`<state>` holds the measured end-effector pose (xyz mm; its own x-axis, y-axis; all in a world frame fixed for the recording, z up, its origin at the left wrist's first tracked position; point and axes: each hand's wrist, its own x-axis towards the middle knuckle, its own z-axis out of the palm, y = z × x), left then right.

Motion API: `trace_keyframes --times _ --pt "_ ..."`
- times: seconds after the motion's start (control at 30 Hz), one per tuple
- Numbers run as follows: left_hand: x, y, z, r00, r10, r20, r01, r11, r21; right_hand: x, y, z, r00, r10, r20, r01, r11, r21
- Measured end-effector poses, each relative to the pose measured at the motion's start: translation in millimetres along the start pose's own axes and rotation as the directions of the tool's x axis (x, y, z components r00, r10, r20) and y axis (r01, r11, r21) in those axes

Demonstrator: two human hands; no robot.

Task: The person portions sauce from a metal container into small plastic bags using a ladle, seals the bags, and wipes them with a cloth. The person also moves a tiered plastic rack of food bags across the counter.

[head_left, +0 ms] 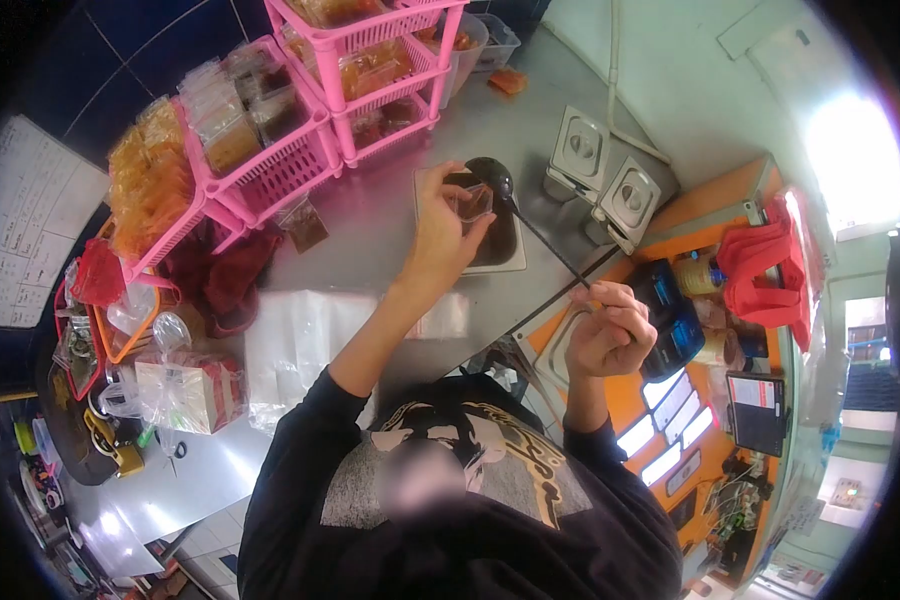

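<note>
My left hand (444, 228) is closed on a small clear plastic bag (476, 204), its mouth spread between thumb and fingers. Over to the right, my right hand (613, 332) grips the end of a long-handled black ladle (548, 243). The ladle's dark bowl is right beside the bag, above a rectangular steel pan (519, 258) sunk in or standing on the counter. Part of that pan is hidden by my left hand, and its contents look dark. Whether the ladle holds anything cannot be made out.
Pink stacked baskets (270, 180) full of filled bags stand at the back left. Lidded steel containers (580, 150) are at the right on the steel counter (390, 205). A stack of clear plastic bags (305, 340) lies left of my forearm, and a small filled bag (303, 225) near the baskets.
</note>
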<state>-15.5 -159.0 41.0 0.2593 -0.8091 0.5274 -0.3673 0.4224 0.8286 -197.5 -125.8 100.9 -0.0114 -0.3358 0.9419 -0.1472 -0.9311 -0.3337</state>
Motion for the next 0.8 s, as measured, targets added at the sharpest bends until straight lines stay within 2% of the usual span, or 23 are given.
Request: trace_keyframes --times 0.1,0.3,0.37,0.47,0.5,0.6,0.63,0.73,0.77,0.8 --pt "0.4 -1.6 -0.7 1.0 -0.002 -0.005 0.002 0.999 0.046 -0.7 1.2 -1.4 0.999 -0.016 0.035 0.016 1.0 0.012" --pt "1.0 -0.5 -0.9 1.0 -0.01 -0.013 0.009 0.998 -0.062 -2.8 2.4 -1.2 0.999 0.01 0.043 -0.012 0.999 0.03" --pt "2.5 1.1 -2.6 0.998 0.055 -0.03 -0.053 0.998 0.046 -5.0 3.4 -0.3 1.0 0.012 0.029 -0.013 0.999 0.035" --pt "2.3 -1.8 -2.0 0.998 0.05 -0.035 -0.05 0.999 0.001 -11.6 5.4 2.8 0.94 0.305 -0.151 -0.279 0.945 0.169" --pt "2.3 -1.5 -2.2 0.998 0.051 -0.035 -0.051 0.999 0.001 -10.9 6.5 2.3 0.941 0.304 -0.152 -0.278 0.946 0.169" --pt "2.1 0.0 -2.8 0.995 0.081 -0.053 -0.082 0.997 -0.006 -6.6 12.6 2.6 0.758 0.623 -0.191 -0.485 0.735 0.474" --pt "2.3 1.0 -3.1 0.996 0.077 -0.051 -0.078 0.997 -0.008 -7.0 15.9 2.4 0.759 0.623 -0.192 -0.484 0.736 0.473" --pt "2.1 6.6 -3.8 0.998 0.047 -0.045 -0.049 0.998 -0.031 -10.4 25.7 -2.7 0.547 0.826 -0.136 -0.567 0.485 0.666" --pt "2.0 7.8 -4.0 0.999 0.022 -0.04 -0.024 0.998 -0.051 -11.6 28.7 -4.3 0.548 0.826 -0.136 -0.567 0.485 0.666" --pt "2.2 6.0 -4.0 0.999 0.022 -0.04 -0.024 0.998 -0.05 -13.8 32.5 -6.1 0.455 0.883 -0.112 -0.591 0.394 0.704"
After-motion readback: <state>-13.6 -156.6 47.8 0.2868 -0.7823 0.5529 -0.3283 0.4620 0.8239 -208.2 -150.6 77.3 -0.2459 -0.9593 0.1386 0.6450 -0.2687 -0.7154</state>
